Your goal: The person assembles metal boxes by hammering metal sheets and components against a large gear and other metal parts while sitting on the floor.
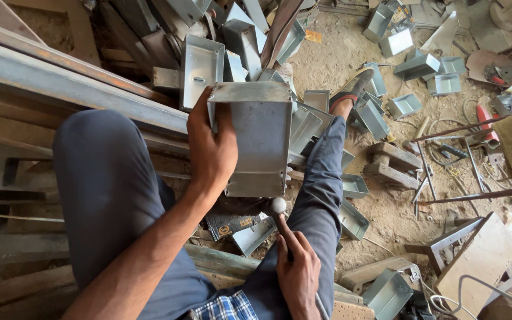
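Observation:
My left hand [211,148] grips the left side of a grey sheet-metal box [259,139] and holds it upright between my knees. My right hand [297,272] is closed around the handle of a hammer whose rounded metal head [278,205] sits just under the box's lower right corner. Both my legs are in dark blue trousers; the right leg [321,189] stretches out past the box to a sandalled foot [351,89].
Several similar folded metal boxes [202,62] lie stacked behind and scattered on the sandy floor [416,65]. A long steel beam [60,83] runs along the left. Wooden blocks [392,166], metal rods, a red tool [487,127] and a board [481,255] lie on the right.

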